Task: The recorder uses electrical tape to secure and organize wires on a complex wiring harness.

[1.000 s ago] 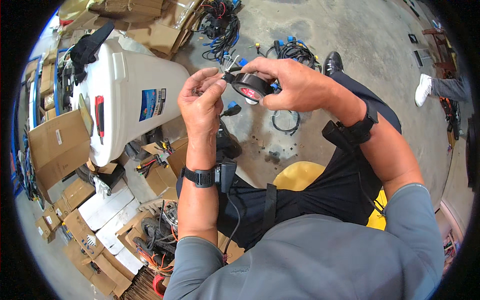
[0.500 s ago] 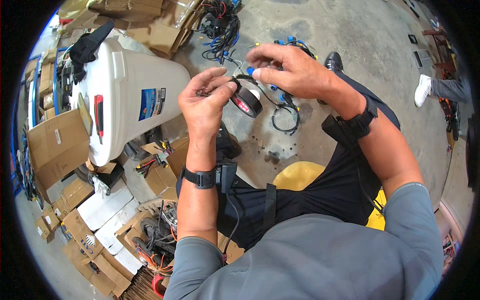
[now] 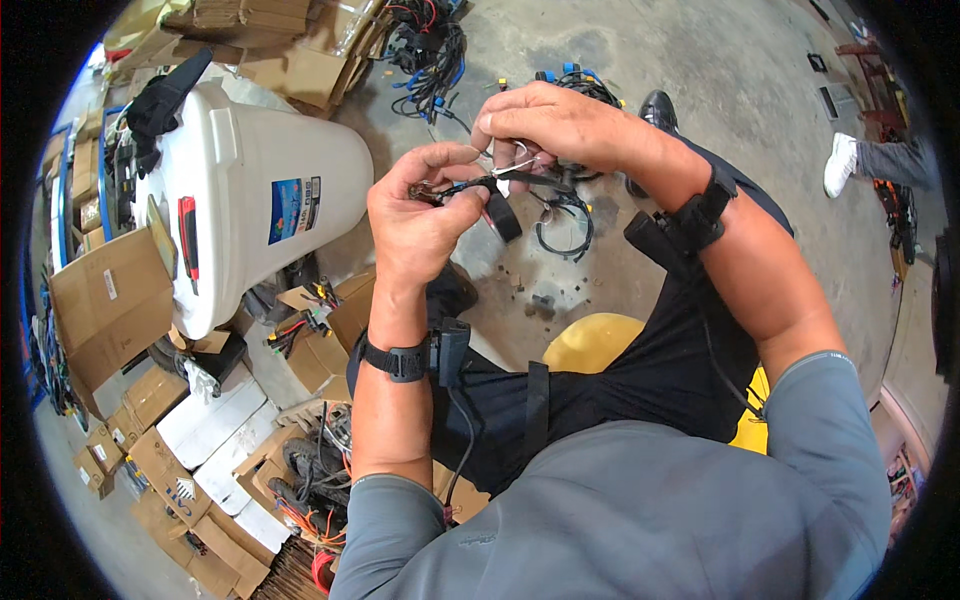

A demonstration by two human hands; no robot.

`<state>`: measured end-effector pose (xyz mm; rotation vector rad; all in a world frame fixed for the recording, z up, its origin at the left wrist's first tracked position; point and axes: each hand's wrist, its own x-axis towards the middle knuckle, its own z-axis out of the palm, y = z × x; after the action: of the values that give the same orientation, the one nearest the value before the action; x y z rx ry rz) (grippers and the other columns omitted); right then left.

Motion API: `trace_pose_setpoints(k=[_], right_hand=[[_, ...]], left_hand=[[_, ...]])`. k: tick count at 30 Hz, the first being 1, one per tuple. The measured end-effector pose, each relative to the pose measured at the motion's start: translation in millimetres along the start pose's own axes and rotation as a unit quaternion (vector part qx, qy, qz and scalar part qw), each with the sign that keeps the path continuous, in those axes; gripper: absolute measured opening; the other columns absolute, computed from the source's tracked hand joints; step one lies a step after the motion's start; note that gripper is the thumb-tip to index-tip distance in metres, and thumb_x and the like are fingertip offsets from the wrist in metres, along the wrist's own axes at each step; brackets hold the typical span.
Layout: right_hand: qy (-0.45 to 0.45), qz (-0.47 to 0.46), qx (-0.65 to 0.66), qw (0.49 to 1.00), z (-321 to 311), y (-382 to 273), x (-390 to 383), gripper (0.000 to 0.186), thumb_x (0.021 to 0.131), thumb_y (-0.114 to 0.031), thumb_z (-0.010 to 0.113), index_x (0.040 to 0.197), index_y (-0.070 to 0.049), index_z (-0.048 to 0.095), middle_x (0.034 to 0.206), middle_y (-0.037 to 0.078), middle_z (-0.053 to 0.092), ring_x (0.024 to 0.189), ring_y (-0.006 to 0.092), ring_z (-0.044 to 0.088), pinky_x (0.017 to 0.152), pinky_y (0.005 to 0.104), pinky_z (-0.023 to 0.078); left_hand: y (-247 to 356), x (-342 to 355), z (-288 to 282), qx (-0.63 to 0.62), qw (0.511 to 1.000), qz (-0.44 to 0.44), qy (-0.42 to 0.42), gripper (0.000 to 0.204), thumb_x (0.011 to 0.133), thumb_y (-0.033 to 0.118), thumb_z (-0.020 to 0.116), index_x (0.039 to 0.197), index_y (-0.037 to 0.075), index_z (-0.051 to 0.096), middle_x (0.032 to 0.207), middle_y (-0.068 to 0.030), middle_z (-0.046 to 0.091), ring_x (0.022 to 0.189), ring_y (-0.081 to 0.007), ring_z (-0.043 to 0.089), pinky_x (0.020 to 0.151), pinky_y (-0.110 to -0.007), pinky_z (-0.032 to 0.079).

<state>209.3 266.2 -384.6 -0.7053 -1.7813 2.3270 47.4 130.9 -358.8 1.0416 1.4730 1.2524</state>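
Over the floor in front of me, my left hand pinches a thin black cable between thumb and fingers. Wire ends poke out beside its palm. A roll of black electrical tape hangs just past my left thumb, seen nearly edge-on. My right hand is bent over from the right, its fingers curled down on thin white wires that meet the cable. The two hands' fingertips almost touch. Part of the right hand's grip is hidden behind its own knuckles.
At the left stands a big white plastic bin with a red utility knife on it. Bundles of black and blue cables lie on the floor ahead. Cardboard boxes crowd the left. Another person's white shoe shows at right.
My right hand has come down and left, its fingers now on the wires beside my left hand. The tape roll has turned from showing its face to nearly edge-on.
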Motion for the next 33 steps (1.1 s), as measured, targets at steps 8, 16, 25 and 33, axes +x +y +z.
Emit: trace_pose_setpoints(k=[8, 16, 25, 33], right_hand=[[-0.050, 0.099, 0.015, 0.994, 8, -2, -5, 0.046, 0.093, -0.026, 0.057, 0.127, 0.003, 0.050, 0.085, 0.008, 0.062, 0.060, 0.0124, 0.062, 0.050, 0.0270, 0.054], [-0.063, 0.053, 0.090, 0.993, 5, 12, -2, 0.044, 0.091, -0.028, 0.062, 0.124, 0.000, 0.056, 0.091, 0.007, 0.063, 0.060, 0.0121, 0.061, 0.050, 0.0246, 0.050], [0.005, -0.039, 0.083, 0.996, 3, 12, 3, 0.045, 0.086, -0.019, 0.069, 0.125, -0.002, 0.057, 0.088, 0.002, 0.064, 0.070, 0.0069, 0.058, 0.063, 0.0223, 0.048], [0.007, -0.096, 0.103, 0.990, 3, 6, 3, 0.047, 0.084, -0.016, 0.073, 0.126, -0.003, 0.057, 0.086, 0.004, 0.067, 0.074, 0.0083, 0.061, 0.068, 0.0249, 0.051]], left_hand=[[-6, -6, -4, 0.107, 0.990, 0.084, -0.044, 0.029, 0.074, -0.011, 0.070, 0.102, -0.003, 0.066, 0.091, -0.0081, 0.070, 0.083, -0.0136, 0.067, 0.074, -0.026, 0.053], [-1, -4, 1, 0.131, 0.983, 0.120, -0.043, 0.028, 0.074, -0.012, 0.069, 0.099, -0.001, 0.066, 0.093, -0.0050, 0.066, 0.082, -0.0093, 0.062, 0.069, -0.022, 0.049], [-2, -6, 3, -0.011, 0.998, 0.053, 0.010, 0.035, 0.069, -0.013, 0.075, 0.100, 0.001, 0.062, 0.087, -0.0057, 0.067, 0.077, -0.0105, 0.063, 0.069, -0.023, 0.051], [2, -4, -3, 0.001, 0.999, 0.043, -0.002, 0.032, 0.068, -0.011, 0.078, 0.094, 0.002, 0.063, 0.082, -0.0065, 0.068, 0.072, -0.0105, 0.063, 0.065, -0.021, 0.050]])
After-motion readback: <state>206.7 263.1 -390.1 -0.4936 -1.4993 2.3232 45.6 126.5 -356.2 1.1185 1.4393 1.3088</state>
